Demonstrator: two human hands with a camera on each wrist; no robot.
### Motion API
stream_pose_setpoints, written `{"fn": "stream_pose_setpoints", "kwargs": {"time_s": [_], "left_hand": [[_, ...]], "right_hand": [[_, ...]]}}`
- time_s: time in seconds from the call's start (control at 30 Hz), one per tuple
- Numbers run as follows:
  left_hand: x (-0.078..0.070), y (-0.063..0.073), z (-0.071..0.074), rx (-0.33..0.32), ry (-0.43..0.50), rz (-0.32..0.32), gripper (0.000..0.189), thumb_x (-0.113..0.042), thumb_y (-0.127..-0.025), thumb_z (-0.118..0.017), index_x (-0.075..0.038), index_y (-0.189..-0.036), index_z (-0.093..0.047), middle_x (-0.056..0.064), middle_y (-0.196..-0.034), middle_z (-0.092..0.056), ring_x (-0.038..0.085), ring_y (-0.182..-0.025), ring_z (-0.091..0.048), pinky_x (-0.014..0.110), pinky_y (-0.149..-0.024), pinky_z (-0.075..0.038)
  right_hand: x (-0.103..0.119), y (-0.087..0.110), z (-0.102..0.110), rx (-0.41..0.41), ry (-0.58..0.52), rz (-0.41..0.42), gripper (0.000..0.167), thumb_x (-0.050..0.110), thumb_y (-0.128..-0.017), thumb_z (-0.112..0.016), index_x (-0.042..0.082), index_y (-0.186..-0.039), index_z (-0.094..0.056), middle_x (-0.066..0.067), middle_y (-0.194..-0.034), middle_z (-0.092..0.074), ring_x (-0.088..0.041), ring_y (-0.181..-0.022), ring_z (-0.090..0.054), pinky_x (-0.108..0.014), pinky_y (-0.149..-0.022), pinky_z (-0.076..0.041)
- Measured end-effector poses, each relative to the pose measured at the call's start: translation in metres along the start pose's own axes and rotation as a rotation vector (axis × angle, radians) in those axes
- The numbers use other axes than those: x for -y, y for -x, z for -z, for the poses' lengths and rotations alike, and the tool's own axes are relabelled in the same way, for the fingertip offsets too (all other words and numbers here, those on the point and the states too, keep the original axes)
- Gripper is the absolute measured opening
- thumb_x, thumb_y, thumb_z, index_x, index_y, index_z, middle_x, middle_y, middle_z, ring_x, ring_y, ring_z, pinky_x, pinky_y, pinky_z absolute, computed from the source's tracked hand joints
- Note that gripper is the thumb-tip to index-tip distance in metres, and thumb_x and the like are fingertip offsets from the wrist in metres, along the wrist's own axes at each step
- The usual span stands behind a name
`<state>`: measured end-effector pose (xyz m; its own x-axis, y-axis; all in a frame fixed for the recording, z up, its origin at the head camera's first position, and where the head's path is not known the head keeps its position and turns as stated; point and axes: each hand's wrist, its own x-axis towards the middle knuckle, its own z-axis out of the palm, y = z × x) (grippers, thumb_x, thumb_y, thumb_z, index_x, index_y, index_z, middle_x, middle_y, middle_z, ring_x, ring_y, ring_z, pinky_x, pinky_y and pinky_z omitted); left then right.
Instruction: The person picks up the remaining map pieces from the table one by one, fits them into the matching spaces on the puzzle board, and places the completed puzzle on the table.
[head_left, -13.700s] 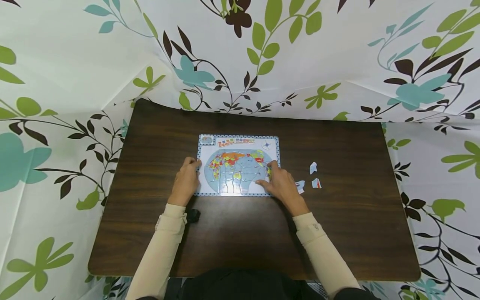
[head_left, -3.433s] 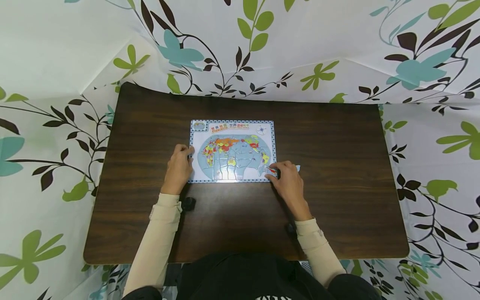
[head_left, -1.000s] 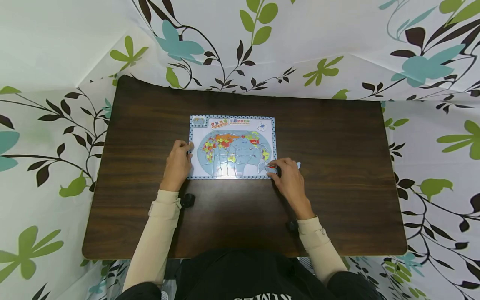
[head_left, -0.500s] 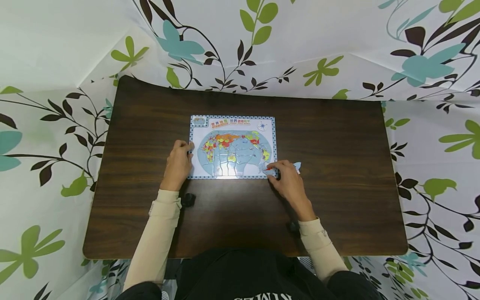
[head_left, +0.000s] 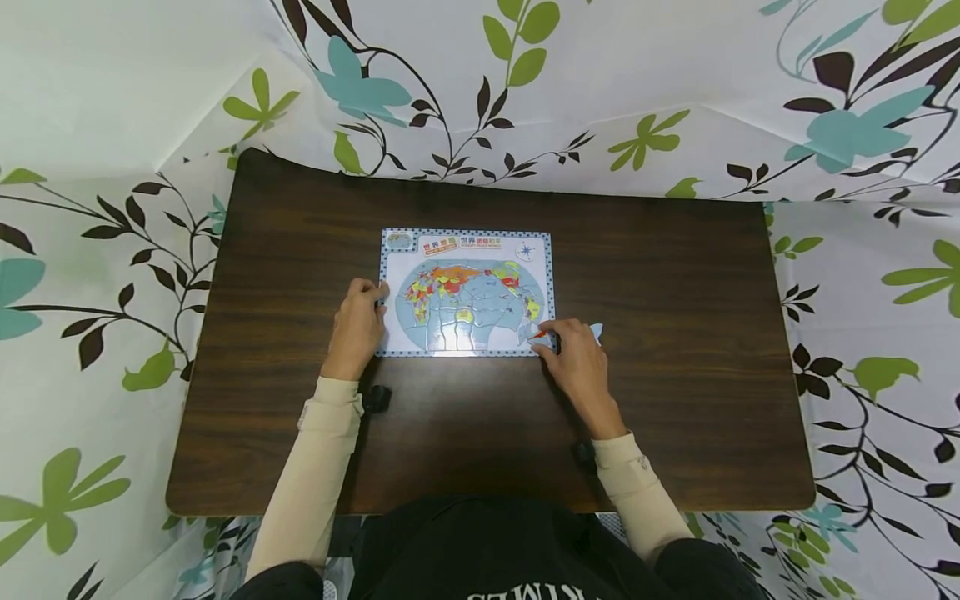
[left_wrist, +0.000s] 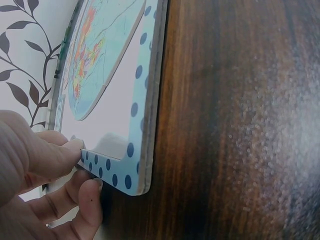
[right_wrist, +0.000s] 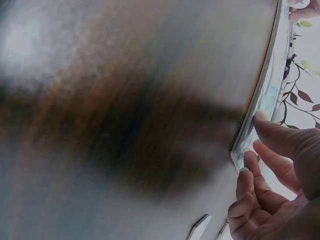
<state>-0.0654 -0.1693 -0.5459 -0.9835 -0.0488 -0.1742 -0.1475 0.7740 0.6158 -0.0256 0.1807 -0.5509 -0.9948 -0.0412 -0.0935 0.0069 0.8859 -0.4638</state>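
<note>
A world-map jigsaw puzzle board with a blue dotted border lies flat on the table. Most of its oval map is filled; a white gap shows at the lower right. My left hand holds the board's left edge, the thumb on the dotted border and other fingers curled beside it. Over the board's lower right corner, my right hand pinches a small puzzle piece with red on it between thumb and index finger. In the right wrist view the thumb is right at the board's edge and hides the piece.
A loose pale-blue puzzle piece lies just right of my right hand, partly hidden by it. The right wrist view shows a loose piece on the tabletop. Dark wood table surrounds the board; a leaf-patterned curtain hangs behind.
Earlier, several loose pieces lay right of the board; since then my right hand has picked up the red-marked one. Within the last second that piece turns slightly between my fingertips; my left hand stays put.
</note>
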Motion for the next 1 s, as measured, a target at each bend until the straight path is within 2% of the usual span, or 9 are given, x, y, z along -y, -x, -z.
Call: {"fn": "stream_pose_setpoints", "kwargs": {"time_s": [0.17,0.4,0.57,0.8,1.0], "left_hand": [[0.0,-0.001,0.0,-0.001,-0.001,-0.006,0.042,0.003,-0.106,-0.06,0.005,-0.148,-0.06,0.027,-0.147,-0.052,0.046,-0.121,-0.062,0.061,-0.095,-0.056],[-0.001,-0.001,-0.001,0.002,0.007,-0.003,0.042,0.003,-0.106,-0.06,0.004,-0.148,-0.061,0.026,-0.147,-0.052,0.046,-0.12,-0.063,0.06,-0.093,-0.057],[0.0,-0.001,-0.002,-0.005,0.01,-0.007,0.042,0.004,-0.106,-0.06,0.005,-0.148,-0.061,0.027,-0.146,-0.053,0.046,-0.121,-0.063,0.06,-0.095,-0.057],[0.0,0.0,-0.001,-0.012,0.014,-0.013,0.042,0.005,-0.105,-0.061,0.005,-0.147,-0.061,0.027,-0.145,-0.053,0.046,-0.12,-0.063,0.06,-0.094,-0.057],[0.001,0.0,-0.001,-0.015,0.015,-0.007,0.042,0.005,-0.105,-0.061,0.005,-0.147,-0.061,0.027,-0.145,-0.053,0.046,-0.119,-0.063,0.06,-0.094,-0.057]], "right_hand": [[0.0,-0.003,-0.003,-0.013,-0.005,0.005,0.028,0.032,-0.097,-0.083,0.018,-0.121,-0.079,-0.014,-0.129,-0.069,-0.034,-0.116,-0.067,-0.059,-0.083,-0.059],[0.0,-0.005,-0.008,-0.081,0.015,-0.007,0.029,0.035,-0.096,-0.083,0.014,-0.114,-0.076,-0.012,-0.114,-0.07,-0.032,-0.102,-0.066,-0.055,-0.074,-0.058],[0.001,-0.007,-0.012,-0.103,0.048,-0.001,0.032,0.037,-0.095,-0.084,0.012,-0.112,-0.075,-0.011,-0.11,-0.07,-0.032,-0.098,-0.067,-0.052,-0.072,-0.057],[0.004,-0.009,-0.014,-0.136,0.094,0.053,0.037,0.037,-0.091,-0.085,0.008,-0.109,-0.071,-0.011,-0.101,-0.07,-0.032,-0.088,-0.067,-0.048,-0.068,-0.055],[0.006,-0.008,-0.015,-0.167,0.205,0.112,0.042,0.042,-0.091,-0.084,0.006,-0.106,-0.069,-0.013,-0.097,-0.07,-0.034,-0.086,-0.067,-0.049,-0.069,-0.056]]}}
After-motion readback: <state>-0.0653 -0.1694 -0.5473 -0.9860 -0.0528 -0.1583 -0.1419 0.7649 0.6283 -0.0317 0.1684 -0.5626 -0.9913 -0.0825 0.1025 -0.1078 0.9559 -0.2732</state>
